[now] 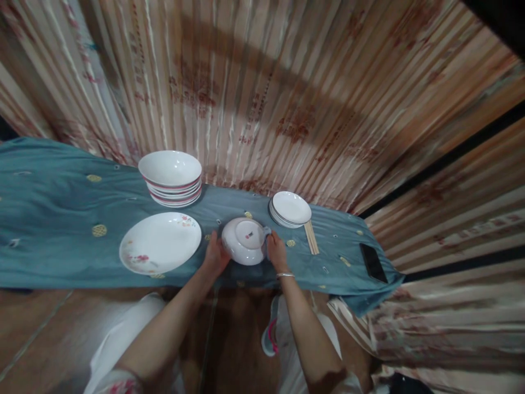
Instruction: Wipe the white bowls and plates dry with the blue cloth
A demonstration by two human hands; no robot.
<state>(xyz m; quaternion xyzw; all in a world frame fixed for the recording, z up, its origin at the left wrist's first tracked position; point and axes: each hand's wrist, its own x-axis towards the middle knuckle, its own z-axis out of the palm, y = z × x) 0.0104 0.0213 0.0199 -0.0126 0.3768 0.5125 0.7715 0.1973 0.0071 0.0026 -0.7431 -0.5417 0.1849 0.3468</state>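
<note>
A white bowl (pixel 251 253) is held between both hands over the cloth-covered table, its foot ring and a small printed mark facing up toward me. My left hand (pixel 216 256) grips its left side. On the right side my right hand (pixel 276 251) is closed on the bowl by a small pale part that sticks out, perhaps a handle; the fingertips there are partly hidden. A large oval plate (pixel 162 241) with painted flowers lies left of my left hand. Beyond my right hand stand a stack of small white plates (pixel 291 207) and some wooden chopsticks (pixel 311 238).
A stack of large white bowls with red rims (pixel 173 178) stands at the back left. A black phone (pixel 373 262) lies near the right end of the green patterned tablecloth (pixel 57 219). Behind the table hangs a striped curtain (pixel 246 98).
</note>
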